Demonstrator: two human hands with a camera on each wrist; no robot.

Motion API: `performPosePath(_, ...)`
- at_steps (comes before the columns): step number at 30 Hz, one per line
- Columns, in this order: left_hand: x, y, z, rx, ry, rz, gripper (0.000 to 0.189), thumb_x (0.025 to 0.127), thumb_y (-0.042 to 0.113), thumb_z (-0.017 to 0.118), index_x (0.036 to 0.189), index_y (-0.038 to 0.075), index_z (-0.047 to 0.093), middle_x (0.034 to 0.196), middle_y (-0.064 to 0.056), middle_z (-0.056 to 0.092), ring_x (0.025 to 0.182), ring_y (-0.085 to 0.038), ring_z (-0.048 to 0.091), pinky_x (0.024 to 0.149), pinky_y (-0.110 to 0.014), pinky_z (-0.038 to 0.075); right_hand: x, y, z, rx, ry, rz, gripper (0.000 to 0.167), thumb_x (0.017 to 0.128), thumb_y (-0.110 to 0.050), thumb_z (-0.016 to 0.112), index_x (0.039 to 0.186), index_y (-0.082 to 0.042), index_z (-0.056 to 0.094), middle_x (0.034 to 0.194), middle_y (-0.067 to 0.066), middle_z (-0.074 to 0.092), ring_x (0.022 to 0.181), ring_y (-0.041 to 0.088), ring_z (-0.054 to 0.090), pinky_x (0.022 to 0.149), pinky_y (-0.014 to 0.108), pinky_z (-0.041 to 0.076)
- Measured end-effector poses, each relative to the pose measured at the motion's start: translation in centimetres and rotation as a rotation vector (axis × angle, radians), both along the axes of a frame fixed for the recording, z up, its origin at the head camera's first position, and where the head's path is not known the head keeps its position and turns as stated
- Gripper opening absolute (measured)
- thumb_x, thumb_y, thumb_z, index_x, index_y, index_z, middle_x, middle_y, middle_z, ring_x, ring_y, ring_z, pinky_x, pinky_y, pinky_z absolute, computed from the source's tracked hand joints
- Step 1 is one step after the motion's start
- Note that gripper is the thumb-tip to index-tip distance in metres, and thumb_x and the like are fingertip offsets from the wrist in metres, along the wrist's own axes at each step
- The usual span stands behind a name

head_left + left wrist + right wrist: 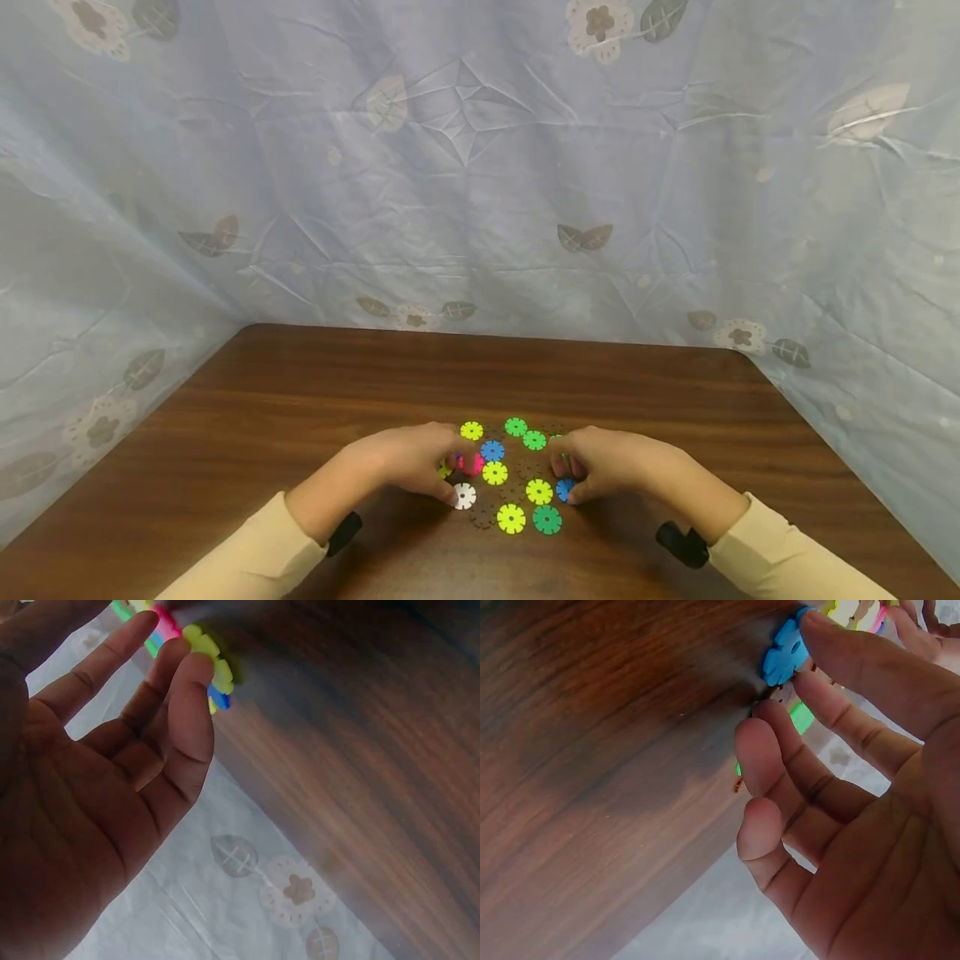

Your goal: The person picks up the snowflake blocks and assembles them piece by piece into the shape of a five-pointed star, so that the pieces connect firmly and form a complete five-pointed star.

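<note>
Several notched plastic discs lie close together on the brown table, among them a white disc (pixel 464 497), a pink disc (pixel 472 464) and a green disc (pixel 547 520). My left hand (pixel 416 461) curves around the left side of the cluster, thumb tip at the white disc's edge. In the left wrist view its relaxed fingers are at a yellow disc (pixel 212 656), with nothing gripped. Opposite it, my right hand (pixel 607 462) borders the cluster's right side, its thumb against a blue disc (pixel 786 654). Its other fingers bend loosely, and some discs are hidden behind both hands.
Brown discs (pixel 483 515) blend into the wooden table (pixel 300 392). A pale patterned cloth (pixel 480 208) hangs behind the table and along both sides. Dark wrist devices (pixel 682 546) sit under the forearms.
</note>
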State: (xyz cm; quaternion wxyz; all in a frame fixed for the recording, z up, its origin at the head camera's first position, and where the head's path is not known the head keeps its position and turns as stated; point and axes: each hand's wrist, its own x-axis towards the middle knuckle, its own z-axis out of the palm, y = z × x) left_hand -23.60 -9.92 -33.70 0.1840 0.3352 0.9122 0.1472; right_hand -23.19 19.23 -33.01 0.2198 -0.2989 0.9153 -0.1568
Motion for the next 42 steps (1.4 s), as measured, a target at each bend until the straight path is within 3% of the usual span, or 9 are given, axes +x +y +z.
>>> performPosePath(4, 0.0, 0.2, -0.1, 0.001, 0.022, -0.042, 0.030, 0.083, 0.021, 0.090, 0.103, 0.020, 0.068, 0.104, 0.003, 0.066, 0.102, -0.014, 0.063, 0.086, -0.028, 0.053, 0.2, -0.3, 0.2, 0.023, 0.006, -0.017, 0.023, 0.088, -0.014, 0.085, 0.097, -0.018, 0.063, 0.092, -0.004, 0.063, 0.085, 0.010, 0.058, 0.074, 0.030, 0.052)
performPosePath(10, 0.3, 0.3, -0.2, -0.010, 0.038, -0.060, 0.028, 0.084, 0.019, 0.089, 0.095, 0.022, 0.063, 0.104, 0.006, 0.064, 0.105, -0.013, 0.062, 0.086, -0.027, 0.051, 0.6, -0.6, 0.2, 0.038, -0.018, -0.046, 0.023, 0.088, -0.013, 0.085, 0.094, -0.017, 0.063, 0.091, -0.003, 0.062, 0.083, 0.011, 0.057, 0.073, 0.031, 0.051)
performPosePath(15, 0.1, 0.5, -0.1, 0.009, 0.021, -0.052, 0.029, 0.084, 0.016, 0.088, 0.095, 0.018, 0.061, 0.095, 0.004, 0.062, 0.089, -0.009, 0.056, 0.079, -0.025, 0.048, 0.7, -0.5, 0.2, 0.028, -0.012, -0.026, 0.023, 0.090, -0.013, 0.084, 0.097, -0.016, 0.062, 0.089, -0.005, 0.061, 0.079, 0.009, 0.054, 0.070, 0.028, 0.048)
performPosePath(19, -0.2, 0.6, -0.2, 0.066, 0.001, -0.064, 0.026, 0.089, 0.011, 0.084, 0.093, 0.015, 0.059, 0.086, 0.005, 0.059, 0.078, -0.006, 0.051, 0.071, -0.023, 0.046, 0.5, -0.2, 0.4, -0.014, 0.046, 0.021, 0.022, 0.092, -0.014, 0.081, 0.097, -0.016, 0.059, 0.088, -0.006, 0.060, 0.078, 0.007, 0.053, 0.068, 0.026, 0.047)
performPosePath(25, -0.7, 0.6, -0.3, 0.197, 0.039, -0.090, 0.009, 0.097, 0.009, 0.074, 0.096, 0.010, 0.065, 0.083, 0.005, 0.060, 0.074, -0.002, 0.050, 0.068, -0.020, 0.045, 0.0, -0.1, 0.3, -0.178, 0.187, 0.108, 0.008, 0.099, -0.011, 0.072, 0.105, -0.014, 0.070, 0.094, -0.006, 0.073, 0.081, -0.001, 0.064, 0.071, 0.021, 0.055)
performPosePath(29, -0.9, 0.7, -0.3, 0.312, 0.019, -0.099, 0.010, 0.102, 0.013, 0.067, 0.093, 0.008, 0.068, 0.078, 0.004, 0.060, 0.069, -0.002, 0.048, 0.065, -0.019, 0.043, -0.2, -0.3, 0.2, -0.334, 0.257, 0.104, 0.006, 0.101, -0.012, 0.070, 0.106, -0.014, 0.071, 0.096, 0.000, 0.077, 0.083, 0.006, 0.069, 0.072, 0.022, 0.057)
performPosePath(35, -0.7, 1.2, -0.1, 0.514, -0.098, -0.055, 0.020, 0.109, 0.013, 0.055, 0.096, 0.003, 0.067, 0.081, -0.010, 0.071, 0.070, -0.013, 0.061, 0.063, -0.020, 0.050, -0.1, -0.9, 0.1, -0.523, 0.336, 0.090, 0.007, 0.101, -0.012, 0.070, 0.105, -0.014, 0.064, 0.097, 0.001, 0.078, 0.091, 0.016, 0.077, 0.079, 0.025, 0.061)
performPosePath(39, -0.5, 1.6, 0.3, 0.608, -0.195, 0.005, 0.020, 0.110, 0.012, 0.052, 0.102, 0.001, 0.066, 0.083, -0.013, 0.074, 0.071, -0.022, 0.063, 0.060, -0.020, 0.049, 0.1, -1.2, 0.3, -0.607, 0.369, 0.098, 0.009, 0.100, -0.011, 0.070, 0.106, -0.014, 0.063, 0.098, -0.002, 0.078, 0.093, 0.012, 0.077, 0.082, 0.028, 0.063)
performPosePath(42, -0.4, 1.8, 0.6, 0.650, -0.234, 0.015, 0.020, 0.111, 0.012, 0.050, 0.104, 0.000, 0.064, 0.084, -0.014, 0.074, 0.073, -0.021, 0.061, 0.060, -0.021, 0.048, 0.3, -1.3, 0.4, -0.651, 0.395, 0.087, 0.010, 0.100, -0.010, 0.070, 0.106, -0.015, 0.064, 0.097, -0.004, 0.078, 0.091, 0.006, 0.075, 0.082, 0.029, 0.063)
